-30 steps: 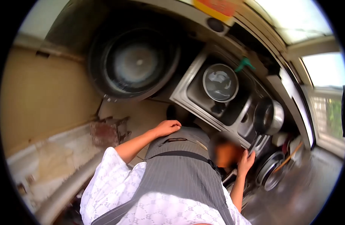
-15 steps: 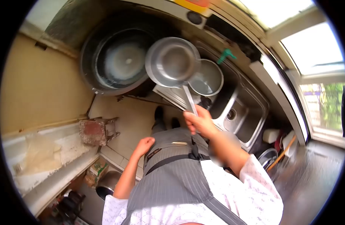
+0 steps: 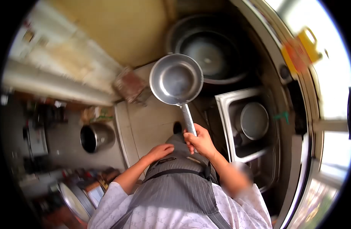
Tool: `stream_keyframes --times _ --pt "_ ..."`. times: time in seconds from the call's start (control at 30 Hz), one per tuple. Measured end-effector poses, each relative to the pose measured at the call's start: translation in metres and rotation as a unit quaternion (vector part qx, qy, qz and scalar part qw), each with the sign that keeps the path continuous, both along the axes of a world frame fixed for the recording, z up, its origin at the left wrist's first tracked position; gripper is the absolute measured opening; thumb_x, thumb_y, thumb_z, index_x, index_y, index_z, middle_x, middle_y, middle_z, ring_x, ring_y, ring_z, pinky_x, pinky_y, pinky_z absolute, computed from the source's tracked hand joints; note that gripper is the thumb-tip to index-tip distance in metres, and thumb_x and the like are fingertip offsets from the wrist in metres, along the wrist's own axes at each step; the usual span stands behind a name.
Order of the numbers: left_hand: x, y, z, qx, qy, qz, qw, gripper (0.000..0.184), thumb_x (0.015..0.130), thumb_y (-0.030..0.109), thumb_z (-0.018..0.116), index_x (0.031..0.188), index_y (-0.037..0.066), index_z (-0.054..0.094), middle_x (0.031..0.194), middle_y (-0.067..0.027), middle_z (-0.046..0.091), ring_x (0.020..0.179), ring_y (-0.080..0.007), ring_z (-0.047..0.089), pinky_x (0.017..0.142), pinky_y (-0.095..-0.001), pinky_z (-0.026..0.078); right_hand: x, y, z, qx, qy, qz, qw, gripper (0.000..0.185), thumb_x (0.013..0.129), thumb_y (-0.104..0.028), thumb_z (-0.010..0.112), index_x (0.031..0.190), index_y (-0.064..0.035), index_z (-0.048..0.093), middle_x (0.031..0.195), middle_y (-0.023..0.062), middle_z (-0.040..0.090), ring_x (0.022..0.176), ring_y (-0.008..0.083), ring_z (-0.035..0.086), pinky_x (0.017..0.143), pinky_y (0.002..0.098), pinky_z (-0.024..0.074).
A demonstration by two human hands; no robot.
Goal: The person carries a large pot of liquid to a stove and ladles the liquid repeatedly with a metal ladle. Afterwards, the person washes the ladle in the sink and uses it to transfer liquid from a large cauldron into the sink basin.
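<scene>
My right hand [image 3: 198,140] is wrapped around the flat metal handle of a saucepan [image 3: 176,79]. The shiny round pan is held out over the floor in front of me, and I see no food in its bowl. At waist height, my left hand [image 3: 160,152] rests close to the grey striped apron [image 3: 174,187], fingers fairly straight and nothing in them. Beyond the pan stands a big dark tub [image 3: 220,81] that partly lies in shadow. A round metal pot [image 3: 254,121] sits in the steel sink [image 3: 226,126] on the right.
A worn reddish stool [image 3: 130,84] stands against the left wall. Past a doorway on the left is a steel pot [image 3: 103,137] on the floor. On the window ledge at right are a yellow jug [image 3: 307,45] and, lower, a green tap handle [image 3: 282,116].
My view and body have turned left, away from the sink. The saucepan has swung from above the tub and sink to over the floor. My left hand's fingers have straightened.
</scene>
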State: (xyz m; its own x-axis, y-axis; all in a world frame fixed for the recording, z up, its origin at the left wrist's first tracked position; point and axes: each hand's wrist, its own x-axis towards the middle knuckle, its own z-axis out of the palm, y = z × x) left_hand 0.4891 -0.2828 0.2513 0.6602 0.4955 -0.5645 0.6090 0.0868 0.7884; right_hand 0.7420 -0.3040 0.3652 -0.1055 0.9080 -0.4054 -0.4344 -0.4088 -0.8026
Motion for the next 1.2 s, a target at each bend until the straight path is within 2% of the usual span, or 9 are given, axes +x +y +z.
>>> stream_keyframes --times 0.23,0.37,0.73,0.83,0.87,0.93,1.03,1.13,1.2 --pt "-0.166 -0.168 -0.103 -0.142 0.056 0.268 0.951 0.052 0.097 0.044 0.036 0.138 0.013 0.043 0.142 -0.0138 0.040 0.135 -0.0278 0.029 0.112 -0.0357 0.022 -0.124 0.023 0.028 -0.043 0.006 0.202 0.978 0.009 0.085 -0.005 0.056 0.092 -0.0010 0.051 0.061 0.0035 0.050 0.041 0.0099 0.046 0.036 0.0243 0.0407" --pt "-0.214 -0.226 -0.058 -0.145 0.042 0.370 0.917 0.053 0.097 0.042 0.036 0.141 0.013 0.037 0.145 -0.0137 0.036 0.136 -0.0300 0.026 0.112 -0.0375 0.022 -0.231 0.019 0.040 -0.043 0.003 0.315 0.948 0.009 0.085 -0.005 0.056 0.091 -0.0009 0.050 0.062 0.0039 0.049 0.040 0.0100 0.045 0.035 0.0248 0.0410" --pt "-0.337 -0.349 -0.081 -0.319 -0.169 0.643 0.676 0.060 0.091 0.050 0.043 0.139 0.014 0.040 0.139 -0.0090 0.044 0.126 -0.0245 0.041 0.099 -0.0429 0.039 -0.568 -0.021 0.062 0.043 0.023 0.580 0.813 0.009 0.089 -0.008 0.055 0.089 0.0005 0.051 0.062 0.0053 0.051 0.042 0.0113 0.046 0.036 0.0253 0.0419" --pt "-0.330 -0.386 -0.136 -0.383 -0.314 0.717 0.490 0.052 0.095 0.042 0.045 0.137 0.012 0.044 0.134 -0.0105 0.049 0.120 -0.0215 0.046 0.103 -0.0376 0.034 -0.648 -0.035 0.069 0.101 0.008 0.630 0.770 0.011 0.089 -0.011 0.056 0.089 -0.0007 0.051 0.060 0.0051 0.050 0.041 0.0118 0.046 0.036 0.0257 0.0410" --pt "-0.326 -0.392 -0.128 -0.289 -0.297 0.730 0.543 0.044 0.095 0.035 0.047 0.132 0.011 0.050 0.129 -0.0097 0.053 0.112 -0.0213 0.052 0.096 -0.0380 0.040 -0.674 -0.036 0.072 0.141 -0.002 0.650 0.746 0.012 0.090 -0.012 0.056 0.089 -0.0012 0.051 0.060 0.0051 0.051 0.041 0.0122 0.047 0.037 0.0261 0.0412" --pt "-0.342 -0.382 -0.028 -0.275 -0.227 0.789 0.501 0.037 0.094 0.027 0.048 0.125 0.008 0.056 0.122 -0.0095 0.058 0.107 -0.0202 0.054 0.090 -0.0371 0.044 -0.729 -0.043 0.084 0.205 -0.031 0.676 0.707 0.015 0.091 -0.015 0.057 0.086 -0.0019 0.052 0.060 0.0041 0.051 0.042 0.0125 0.048 0.038 0.0261 0.0401" --pt "-0.305 -0.419 -0.170 -0.265 -0.252 0.838 0.405 0.044 0.092 0.042 0.050 0.122 0.012 0.059 0.113 -0.0097 0.064 0.095 -0.0225 0.061 0.082 -0.0394 0.050 -0.821 -0.053 0.093 0.278 -0.050 0.701 0.654 0.017 0.091 -0.016 0.058 0.083 -0.0030 0.052 0.060 0.0037 0.052 0.043 0.0118 0.048 0.038 0.0264 0.0395" --pt "-0.305 -0.411 -0.140 -0.191 -0.126 0.884 0.407 0.033 0.092 0.029 0.053 0.114 0.008 0.063 0.106 -0.0108 0.066 0.091 -0.0217 0.061 0.080 -0.0352 0.049 -0.921 -0.066 0.098 0.393 -0.123 0.699 0.584 0.020 0.088 -0.017 0.061 0.080 -0.0031 0.050 0.062 0.0040 0.053 0.044 0.0105 0.048 0.038 0.0264 0.0389" --pt "-0.293 -0.395 -0.152 -0.009 -0.084 0.885 0.458 0.029 0.088 0.016 0.054 0.113 0.005 0.064 0.105 -0.0126 0.067 0.092 -0.0217 0.061 0.083 -0.0351 0.048 -1.011 -0.059 0.056 0.656 -0.112 0.575 0.476 0.020 0.085 -0.016 0.064 0.081 -0.0013 0.050 0.068 0.0099 0.059 0.051 0.0189 0.058 0.045 0.0337 0.0457"
